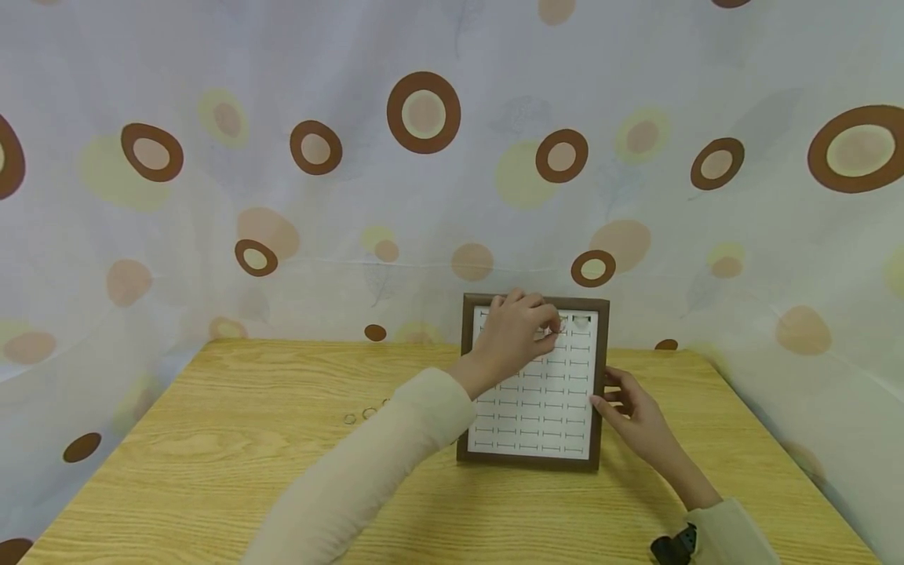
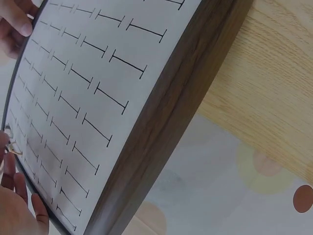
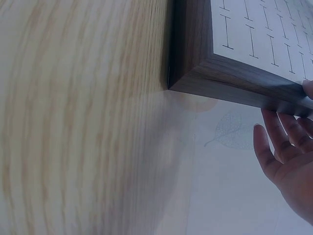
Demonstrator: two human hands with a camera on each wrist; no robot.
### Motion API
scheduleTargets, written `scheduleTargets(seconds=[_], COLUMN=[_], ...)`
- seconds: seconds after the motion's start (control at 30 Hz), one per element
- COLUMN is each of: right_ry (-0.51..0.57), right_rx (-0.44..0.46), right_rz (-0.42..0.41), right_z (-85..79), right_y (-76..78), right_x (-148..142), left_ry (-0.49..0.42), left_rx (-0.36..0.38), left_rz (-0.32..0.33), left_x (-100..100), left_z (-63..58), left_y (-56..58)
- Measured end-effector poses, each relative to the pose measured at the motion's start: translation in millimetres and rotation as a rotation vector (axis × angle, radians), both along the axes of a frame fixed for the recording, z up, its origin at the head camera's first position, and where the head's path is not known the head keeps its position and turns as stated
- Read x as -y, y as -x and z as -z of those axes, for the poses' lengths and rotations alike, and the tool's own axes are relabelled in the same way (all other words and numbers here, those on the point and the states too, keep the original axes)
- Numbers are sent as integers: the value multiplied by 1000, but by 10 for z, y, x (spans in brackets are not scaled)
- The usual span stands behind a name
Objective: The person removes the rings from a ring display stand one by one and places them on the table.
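A ring display board (image 1: 530, 400) with a dark wooden frame and a white slotted panel stands upright on the table. My left hand (image 1: 512, 333) reaches across its upper part and pinches a small ring (image 1: 562, 323) against the top row of slots. That ring shows as a thin gold band in the left wrist view, at the fingertips of the left hand (image 2: 17, 203). Beside it, another ring (image 1: 581, 320) sits in the top right slot. With thumb in front and fingers behind, my right hand (image 1: 636, 416) holds the frame's right side, also seen from below in the right wrist view.
Several loose rings (image 1: 369, 413) lie on the wooden table (image 1: 233, 439) left of the board, partly hidden by the left sleeve (image 1: 374, 463). A patterned curtain (image 1: 424, 204) hangs behind the table. A black strapped device (image 1: 674, 545) is on the right wrist.
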State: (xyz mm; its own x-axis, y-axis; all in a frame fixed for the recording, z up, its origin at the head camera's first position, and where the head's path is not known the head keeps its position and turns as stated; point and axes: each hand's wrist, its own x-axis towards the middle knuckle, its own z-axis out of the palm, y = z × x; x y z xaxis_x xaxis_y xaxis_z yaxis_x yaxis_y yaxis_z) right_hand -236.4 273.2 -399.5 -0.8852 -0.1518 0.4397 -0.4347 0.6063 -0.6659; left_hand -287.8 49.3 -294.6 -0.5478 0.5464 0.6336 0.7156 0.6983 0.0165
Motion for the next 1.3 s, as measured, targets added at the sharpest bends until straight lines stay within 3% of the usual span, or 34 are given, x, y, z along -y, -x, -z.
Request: scheduleTargets(seconds=[0.37,0.73,1.07,1.3], right_ry=[-2,-15,-10,-18], right_rx=[-5,-12,-17,-15], right_rz=[-6,0,6,7], right_z=[19,25,31,38], right_y=[8,0,1,16], right_x=[-8,-5,-11,-30], left_ry=[37,3,-38,-22], left_rx=[16,29,42,61], left_rz=[-13,51,60,5], left_x=[181,593,1048,1311], left_z=[2,83,283,454], left_y=[-47,-95,-64,-57])
